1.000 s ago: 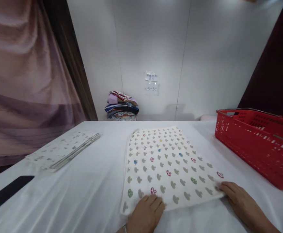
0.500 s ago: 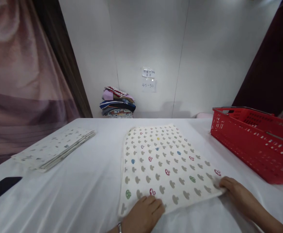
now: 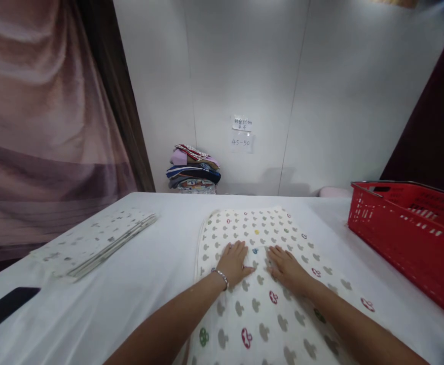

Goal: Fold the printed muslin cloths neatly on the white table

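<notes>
A cream cloth [image 3: 260, 319] printed with grey, red, green and blue mushrooms lies spread over the white-covered table. Both hands rest flat on its middle, a short gap apart. My left hand [image 3: 234, 264], with a silver bracelet at the wrist, has its fingers stretched forward and its thumb pointing right. My right hand [image 3: 287, 268] lies palm down with fingers extended toward the far left. Neither hand grips the fabric. The cloth's near edge runs out of the picture, and my right forearm covers part of its right side.
A folded stack of pale patterned cloth [image 3: 100, 235] lies at the left, with a dark flat object [image 3: 7, 306] nearer me. The red plastic basket [image 3: 408, 243] stands on the right. Against the wall beyond the table is a pile of folded textiles [image 3: 193, 170].
Both hands have left the cloth's near edge and moved forward to its middle, closer together. The cloth's near edge has come toward me and out of view. The camera view has shifted slightly.
</notes>
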`<state>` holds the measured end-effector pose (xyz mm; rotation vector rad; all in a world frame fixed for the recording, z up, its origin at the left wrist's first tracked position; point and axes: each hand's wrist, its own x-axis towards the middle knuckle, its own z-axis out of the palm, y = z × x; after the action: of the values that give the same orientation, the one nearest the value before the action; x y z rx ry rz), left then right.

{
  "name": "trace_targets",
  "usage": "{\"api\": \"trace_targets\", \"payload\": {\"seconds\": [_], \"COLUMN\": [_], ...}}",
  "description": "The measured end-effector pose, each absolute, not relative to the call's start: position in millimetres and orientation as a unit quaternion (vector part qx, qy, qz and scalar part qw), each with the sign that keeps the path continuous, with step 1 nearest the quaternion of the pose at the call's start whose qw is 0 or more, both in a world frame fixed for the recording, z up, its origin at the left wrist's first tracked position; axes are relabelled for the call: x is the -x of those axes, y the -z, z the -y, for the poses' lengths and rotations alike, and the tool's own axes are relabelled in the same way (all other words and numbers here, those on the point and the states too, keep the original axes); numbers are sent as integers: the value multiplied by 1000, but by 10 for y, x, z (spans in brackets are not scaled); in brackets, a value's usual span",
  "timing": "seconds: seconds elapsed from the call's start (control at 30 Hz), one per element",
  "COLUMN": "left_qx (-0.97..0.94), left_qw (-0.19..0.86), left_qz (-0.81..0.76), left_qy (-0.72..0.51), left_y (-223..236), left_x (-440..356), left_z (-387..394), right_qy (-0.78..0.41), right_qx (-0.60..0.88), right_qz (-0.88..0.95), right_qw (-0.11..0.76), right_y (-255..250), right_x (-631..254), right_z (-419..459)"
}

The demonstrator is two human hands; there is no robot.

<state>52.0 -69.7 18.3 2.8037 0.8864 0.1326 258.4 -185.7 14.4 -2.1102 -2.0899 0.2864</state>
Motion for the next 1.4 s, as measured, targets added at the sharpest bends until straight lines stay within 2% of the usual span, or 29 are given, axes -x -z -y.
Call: {"api": "trace_targets", "payload": {"seconds": [0.13, 0.3, 0.5, 0.63, 0.8, 1.13, 1.4], "left_qx": [-920, -931, -895, -898, -866, -860, -856], "left_qw": [126, 78, 86, 70, 54, 48, 46], "left_qz": [-370, -356, -437, -434, -496, -509, -516], "left_qy": [4, -31, 11, -11, -7, -3, 5], "left_y": [-103, -77, 12, 28, 30, 44, -3], "left_x": [-444, -604, -786, -728, -624, -592, -590], "left_z": [406, -23, -749, -1005, -1282, -1322, -1292], "right_qy": [-110, -101, -134, -120, -152, -158, -120], "right_qx": [712, 703, 707, 713, 713, 696, 762], "right_qz": [691, 699, 692, 688, 684, 699, 636], "right_qw": [57, 83, 58, 66, 29, 44, 22], "right_y": [-44, 11, -33, -98, -106, -153, -104], "right_x": [-2725, -2729, -2746, -2709, -2614, -2413, -3004], "right_z": [1668, 1470, 1209, 1036, 774, -20, -453]}}
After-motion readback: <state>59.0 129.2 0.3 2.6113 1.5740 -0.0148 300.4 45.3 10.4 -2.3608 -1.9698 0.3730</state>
